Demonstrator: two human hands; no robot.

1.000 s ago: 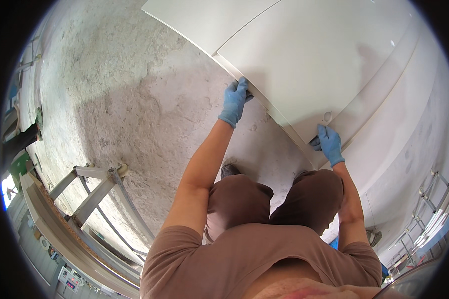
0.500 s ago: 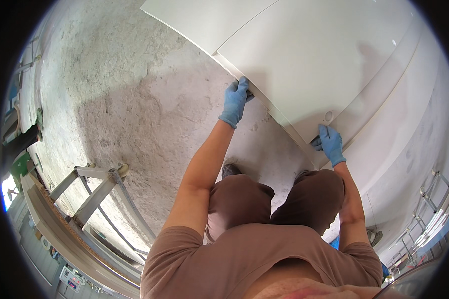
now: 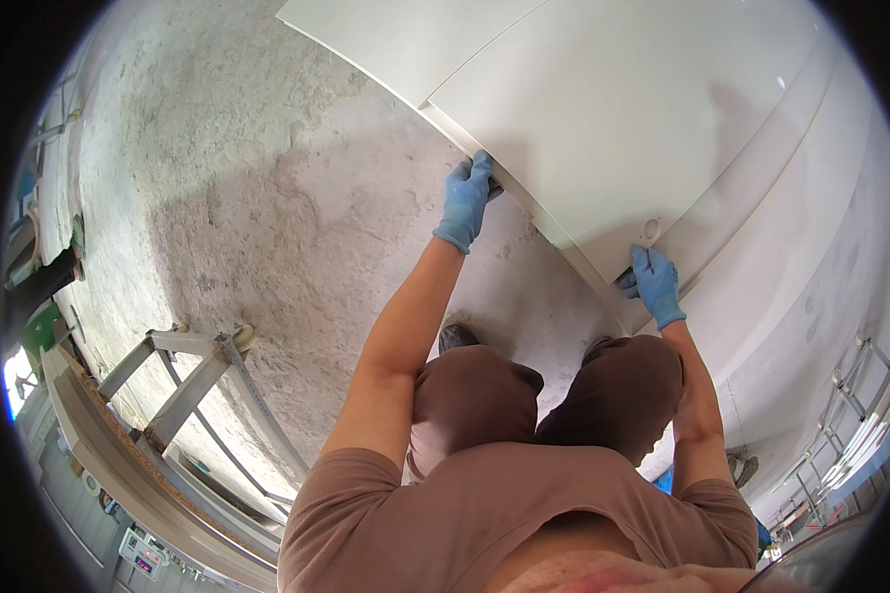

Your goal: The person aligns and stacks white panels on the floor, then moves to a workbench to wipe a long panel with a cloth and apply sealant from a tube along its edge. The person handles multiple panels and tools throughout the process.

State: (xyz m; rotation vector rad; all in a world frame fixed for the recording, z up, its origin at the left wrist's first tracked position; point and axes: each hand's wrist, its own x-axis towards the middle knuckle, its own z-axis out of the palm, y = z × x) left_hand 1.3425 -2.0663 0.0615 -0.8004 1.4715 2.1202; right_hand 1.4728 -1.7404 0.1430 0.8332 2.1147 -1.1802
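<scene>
When handling the broad, smooth white panel (image 3: 613, 119) at far right, expect stiffness, weight and slipperiness; best grasped by the near edge, as by the blue-gloved left hand (image 3: 468, 196); touched at the near corner by the blue-gloved right hand (image 3: 656, 284), closure unclear.

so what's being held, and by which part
A flat white panel: the blue-gloved left hand grips its left edge; the blue-gloved right hand is at its near corner, hold unclear.
</scene>
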